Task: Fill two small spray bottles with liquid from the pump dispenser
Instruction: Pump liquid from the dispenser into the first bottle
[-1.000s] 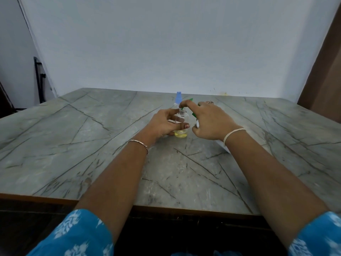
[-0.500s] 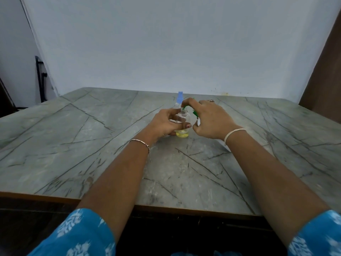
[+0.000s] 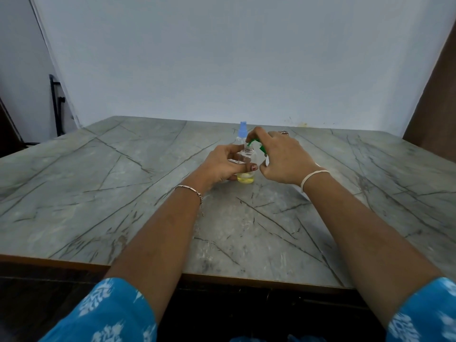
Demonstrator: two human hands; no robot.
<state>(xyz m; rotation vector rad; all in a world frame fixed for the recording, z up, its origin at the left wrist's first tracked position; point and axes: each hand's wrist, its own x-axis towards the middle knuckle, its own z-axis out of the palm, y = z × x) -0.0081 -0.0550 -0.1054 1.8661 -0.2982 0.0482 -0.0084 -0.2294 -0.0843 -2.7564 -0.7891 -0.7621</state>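
A small clear bottle [image 3: 248, 166] with an open neck stands on the marble table [image 3: 123, 193], a little yellow liquid at its bottom. My left hand [image 3: 223, 165] grips its body from the left. My right hand [image 3: 278, 159] covers the pump dispenser, fingers curled over its green pump head [image 3: 256, 145], whose nozzle sits over the bottle's neck. The dispenser's body is mostly hidden behind that hand. A second clear spray bottle with a blue cap [image 3: 242, 130] stands just behind.
The table's front edge [image 3: 222, 277] runs across near me. A white backdrop [image 3: 234, 58] rises behind the table. A dark stand [image 3: 55, 104] is at far left and a brown panel [image 3: 436, 95] at far right.
My right hand's fingers have shifted slightly over the green pump head; the bottle and my left hand stay in place.
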